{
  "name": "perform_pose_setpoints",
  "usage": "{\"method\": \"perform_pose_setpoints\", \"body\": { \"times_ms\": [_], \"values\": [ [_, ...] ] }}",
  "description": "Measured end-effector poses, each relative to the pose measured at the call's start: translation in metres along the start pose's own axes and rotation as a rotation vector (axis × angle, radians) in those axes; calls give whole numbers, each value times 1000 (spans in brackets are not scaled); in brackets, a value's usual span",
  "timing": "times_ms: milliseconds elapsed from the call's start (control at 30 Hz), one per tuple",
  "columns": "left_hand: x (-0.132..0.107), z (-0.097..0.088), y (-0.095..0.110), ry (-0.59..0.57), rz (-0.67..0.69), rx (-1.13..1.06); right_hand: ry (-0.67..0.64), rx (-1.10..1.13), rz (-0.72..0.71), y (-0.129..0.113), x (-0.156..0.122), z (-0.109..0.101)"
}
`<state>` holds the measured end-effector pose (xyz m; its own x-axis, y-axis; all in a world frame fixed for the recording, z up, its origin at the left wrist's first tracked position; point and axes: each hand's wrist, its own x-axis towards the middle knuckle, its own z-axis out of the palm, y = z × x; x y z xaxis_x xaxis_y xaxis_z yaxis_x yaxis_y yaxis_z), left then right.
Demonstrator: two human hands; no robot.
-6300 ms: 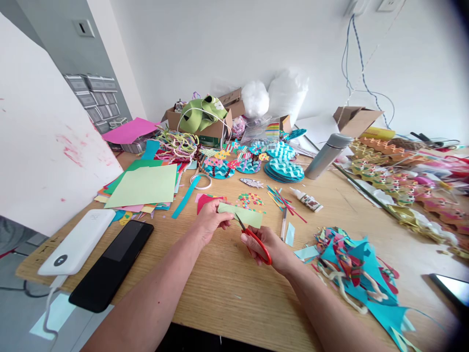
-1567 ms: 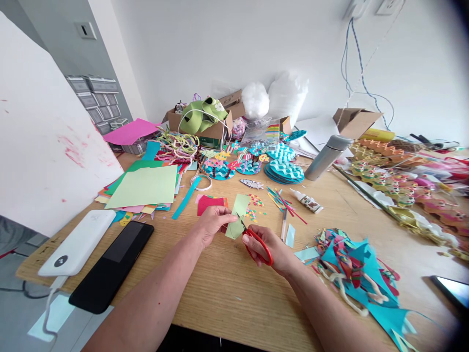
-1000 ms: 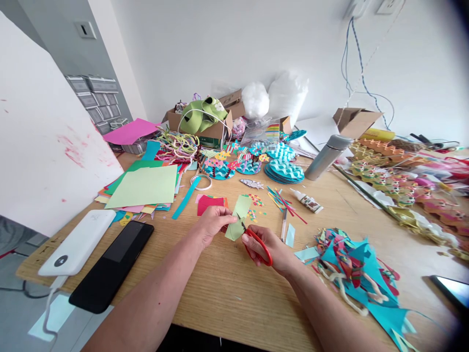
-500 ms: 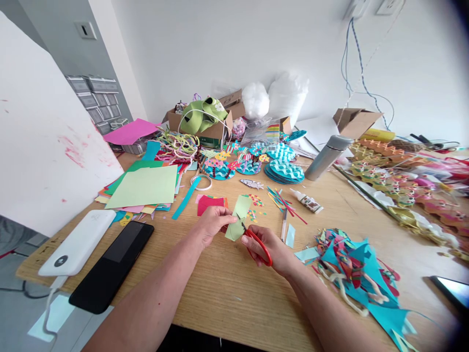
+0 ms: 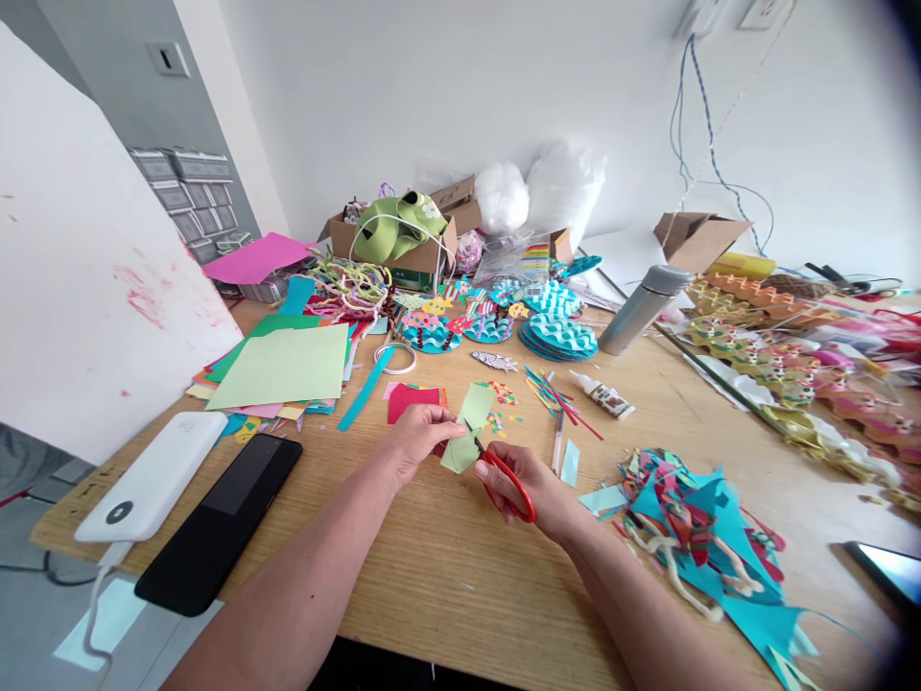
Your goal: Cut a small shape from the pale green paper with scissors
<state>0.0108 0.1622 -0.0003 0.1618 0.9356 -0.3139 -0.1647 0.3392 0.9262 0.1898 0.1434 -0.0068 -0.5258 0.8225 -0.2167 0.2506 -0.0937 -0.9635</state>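
Note:
My left hand point(image 5: 415, 437) pinches a small pale green paper piece point(image 5: 466, 427) just above the wooden table point(image 5: 446, 566). My right hand point(image 5: 532, 485) grips red-handled scissors point(image 5: 504, 478), whose blades reach into the right edge of that paper. A red paper scrap point(image 5: 412, 400) lies just behind my left hand. Small coloured confetti bits point(image 5: 498, 403) lie behind the green piece.
A black phone point(image 5: 220, 518) and white power bank point(image 5: 154, 475) lie at the front left. Stacked coloured sheets point(image 5: 284, 369) sit left. A heap of teal and red offcuts point(image 5: 709, 542) lies right. Glue bottle point(image 5: 602, 392), grey flask point(image 5: 643, 305) and teal paper discs point(image 5: 559, 334) stand behind.
Since 6.3 s ago the green piece has turned from a level strip to an upright, partly cut shape. Over the last second hands and scissors have barely moved.

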Motion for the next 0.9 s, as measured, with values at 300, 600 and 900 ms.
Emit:
{"method": "perform_pose_setpoints", "body": {
  "times_ms": [300,600,900],
  "values": [
    [2,-1,-3,-21,15,35,-24,-12,1,-4,-1,0],
    [2,-1,-3,-32,15,35,-28,-10,0,-4,-2,0],
    [1,-1,-2,-23,5,46,-3,-8,17,0,0,0]
  ]
}}
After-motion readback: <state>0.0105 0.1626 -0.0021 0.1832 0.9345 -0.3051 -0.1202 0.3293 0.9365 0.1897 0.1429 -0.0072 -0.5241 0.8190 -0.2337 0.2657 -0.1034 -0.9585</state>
